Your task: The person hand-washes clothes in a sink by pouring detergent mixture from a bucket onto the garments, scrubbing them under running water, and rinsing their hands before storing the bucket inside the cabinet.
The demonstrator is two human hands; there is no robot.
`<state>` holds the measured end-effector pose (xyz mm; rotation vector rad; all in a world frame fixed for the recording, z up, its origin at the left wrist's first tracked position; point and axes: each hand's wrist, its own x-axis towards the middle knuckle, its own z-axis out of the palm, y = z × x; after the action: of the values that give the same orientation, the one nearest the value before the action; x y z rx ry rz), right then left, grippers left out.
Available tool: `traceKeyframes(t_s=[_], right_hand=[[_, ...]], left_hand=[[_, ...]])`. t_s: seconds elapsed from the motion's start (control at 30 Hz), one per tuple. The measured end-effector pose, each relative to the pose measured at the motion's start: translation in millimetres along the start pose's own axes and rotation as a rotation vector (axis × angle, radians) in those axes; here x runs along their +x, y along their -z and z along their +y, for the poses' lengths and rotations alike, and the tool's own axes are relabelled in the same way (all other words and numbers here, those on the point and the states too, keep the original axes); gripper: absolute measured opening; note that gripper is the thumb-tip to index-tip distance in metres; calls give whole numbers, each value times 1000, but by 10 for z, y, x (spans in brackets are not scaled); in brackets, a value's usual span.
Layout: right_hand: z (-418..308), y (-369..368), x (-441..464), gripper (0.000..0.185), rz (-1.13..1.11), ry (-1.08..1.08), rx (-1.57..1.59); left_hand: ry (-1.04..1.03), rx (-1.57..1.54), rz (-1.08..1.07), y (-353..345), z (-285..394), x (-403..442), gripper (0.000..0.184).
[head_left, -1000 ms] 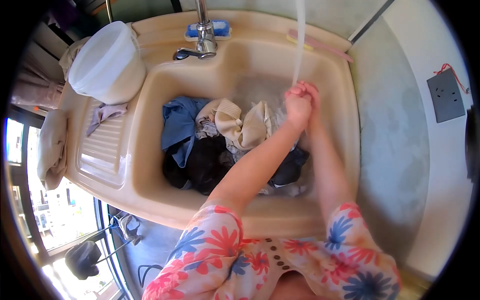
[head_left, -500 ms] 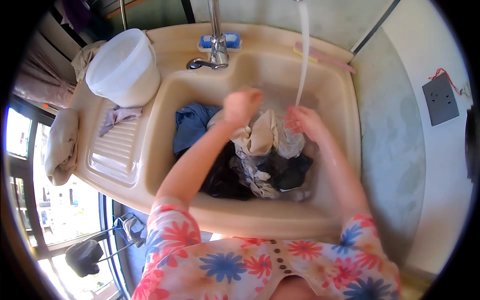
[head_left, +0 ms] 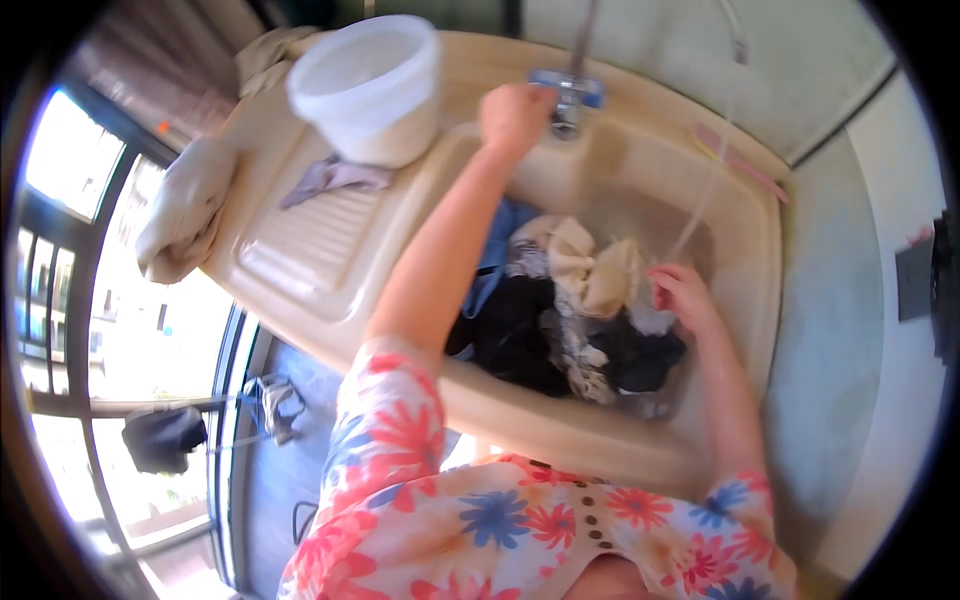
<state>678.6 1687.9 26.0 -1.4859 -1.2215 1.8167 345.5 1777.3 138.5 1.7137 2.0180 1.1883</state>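
My left hand (head_left: 512, 118) is closed at the chrome faucet (head_left: 566, 112), over the place of its lever, which the fingers hide. My right hand (head_left: 682, 292) hangs over the right part of the sink (head_left: 752, 330), fingers curled and partly apart, beside a thin stream of water (head_left: 708, 195). Wet clothes lie in the basin below: a blue cloth (head_left: 488, 262) at the left, black cloth (head_left: 512, 335) in front, cream cloth (head_left: 606, 278) in the middle and a dark piece (head_left: 640, 356) under my right hand.
A white bucket (head_left: 372, 95) stands on the left ledge, with a small lilac cloth (head_left: 335, 180) on the ribbed drainboard (head_left: 300, 245). Folded beige cloth (head_left: 188, 215) hangs at the left edge. Behind the faucet is a blue brush (head_left: 592, 92); a pink strip (head_left: 745, 165) lies at the back right.
My hands were together under the water, then came apart. My left hand has moved back and left to the faucet. The stream looks thinner, and the view has turned left.
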Motion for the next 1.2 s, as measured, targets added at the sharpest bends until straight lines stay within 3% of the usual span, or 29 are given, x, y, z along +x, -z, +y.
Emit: traceKeyframes(t_s=[0.13,0.23,0.3,0.33,0.37,0.43,0.47,0.5,0.57,0.6,0.63,0.73,0.77,0.8,0.87,0.93,1.07,1.2], right_hand=[[-424,-152,-177,16,-36,62,-155],[-942,-260,-428,17,-134,182,-266],[-1268,-310,-635,18,-241,375,-86],[-1352,-335,-687,19,-294,468,6],[-1255,-261,-573,20,-407,460,258],[-849,-68,-133,21,-627,423,758],[-669,-198,-21,21,-444,315,493],[-484,-445,71,22,-260,212,231],[-328,-990,167,23,115,7,-293],[-376,-1218,150,25,4,11,-198],[-418,-1424,124,26,-103,11,-96],[-543,-1801,38,22,-268,-26,-317],[-459,-1768,104,23,-287,327,-609],[-470,-1764,75,23,-231,519,-875],[-494,-1865,-11,24,-127,691,-1223],[-483,-1945,-89,24,-78,713,-1387],[-501,-2030,-214,24,-34,719,-1566],[-542,-2037,-312,25,-114,656,-1453]], left_hand=[[-59,-85,-41,10,-92,96,31],[-146,-69,-255,111,-107,-4,27],[-308,129,-322,109,25,-226,27],[-338,368,-381,110,170,-479,35],[-294,411,-498,112,380,-760,45],[-621,164,-358,1,529,-1399,54],[-871,13,-162,-7,597,-1718,56],[-993,-10,-278,-66,722,-1974,59],[-1210,-229,-266,-172,811,-2429,63],[-1244,-275,-397,-105,838,-2538,61],[-1263,-328,-364,-135,796,-2531,59],[-1280,-302,-273,-403,503,-2342,46],[-1180,-257,-287,-357,335,-2200,45],[-1086,-218,-303,-241,132,-2030,44],[-934,-167,-351,-17,-95,-1794,42],[-969,-62,-349,178,-99,-1830,45],[-880,-138,-379,410,-151,-1829,47],[-722,-125,-391,562,-279,-1830,52]])
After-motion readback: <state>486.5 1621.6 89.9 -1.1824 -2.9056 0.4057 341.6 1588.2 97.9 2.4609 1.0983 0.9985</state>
